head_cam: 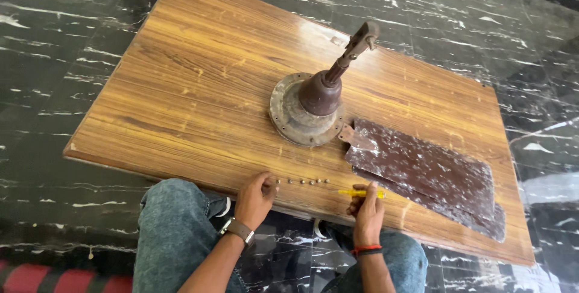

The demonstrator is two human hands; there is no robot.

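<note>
My left hand (pixel 256 196) rests at the near edge of a wooden board (pixel 199 82), fingertips pinched at the left end of a row of several small screws (pixel 304 181); whether a screw is between them I cannot tell. My right hand (pixel 366 207) lies on the same edge, closed on a yellow-handled screwdriver (pixel 362 193) that points left toward the screws. Beyond the hands stands a rusty brown ceiling fan motor (pixel 310 103) with its down rod (pixel 353 52) leaning up to the right. Brown fan blades (pixel 422 172) lie stacked to the right of the motor.
The board lies on a black marble floor with white veins (pixel 54 58). My knees in blue jeans (pixel 175 233) sit under the board's near edge. A red and black mat (pixel 54 278) shows at the bottom left. A watch is on my left wrist, a red band on the right.
</note>
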